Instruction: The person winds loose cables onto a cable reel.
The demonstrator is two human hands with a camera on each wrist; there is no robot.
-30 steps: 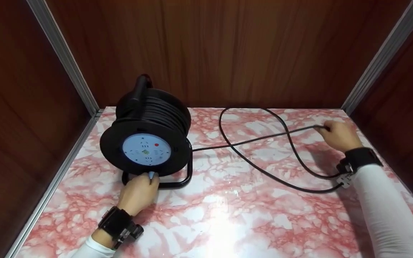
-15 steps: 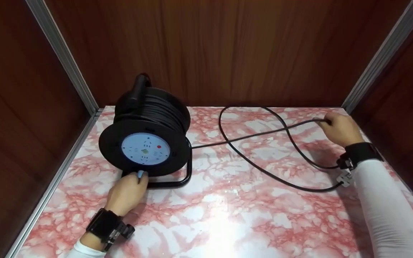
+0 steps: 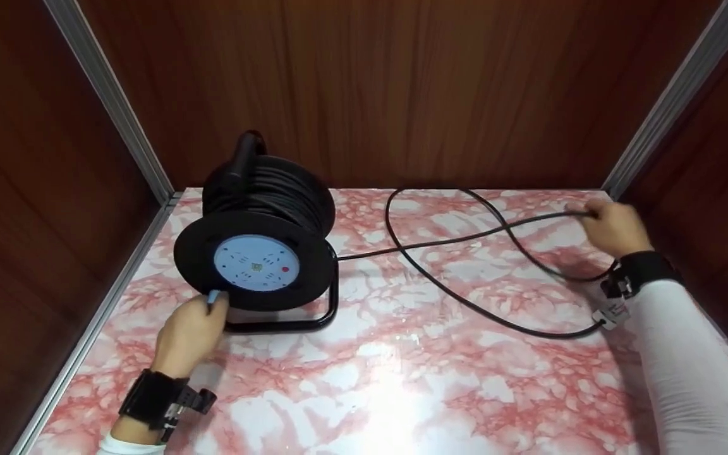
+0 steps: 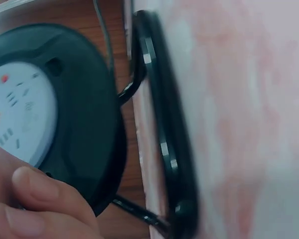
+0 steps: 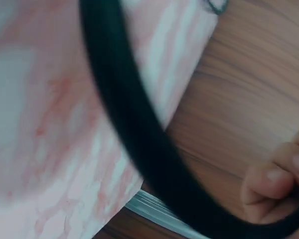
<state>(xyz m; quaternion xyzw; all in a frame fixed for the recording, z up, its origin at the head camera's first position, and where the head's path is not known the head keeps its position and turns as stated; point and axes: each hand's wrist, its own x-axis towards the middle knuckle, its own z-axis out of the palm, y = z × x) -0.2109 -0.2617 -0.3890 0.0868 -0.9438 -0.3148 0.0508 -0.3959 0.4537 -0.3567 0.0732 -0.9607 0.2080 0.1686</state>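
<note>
A black cable reel [image 3: 313, 265] stands on its tubular frame at the left, with a pale-blue socket panel [image 3: 256, 262] on its front disc. My left hand [image 3: 190, 332] has its fingers curled at the disc's lower left rim, where a small light-blue piece shows between them; the rest of the grip is hidden. In the left wrist view, the curled fingers [image 4: 40, 191] overlap the disc. On the right, my right hand [image 3: 617, 227] grips the black cable [image 3: 452, 240] that runs out taut-looking from the reel. The cable's pale plug [image 3: 609, 316] lies beside my right forearm.
A loose cable loop [image 3: 465, 308] spreads over the red-and-white marbled table [image 3: 389, 379] and crosses under the held stretch. Brown wood-grain panels [image 3: 402, 95] enclose the back and both sides, joined by metal corner strips [image 3: 111, 95].
My left hand has swept left along the disc's lower rim, and the socket panel has turned clockwise. My right hand has shifted slightly up and right with the cable.
</note>
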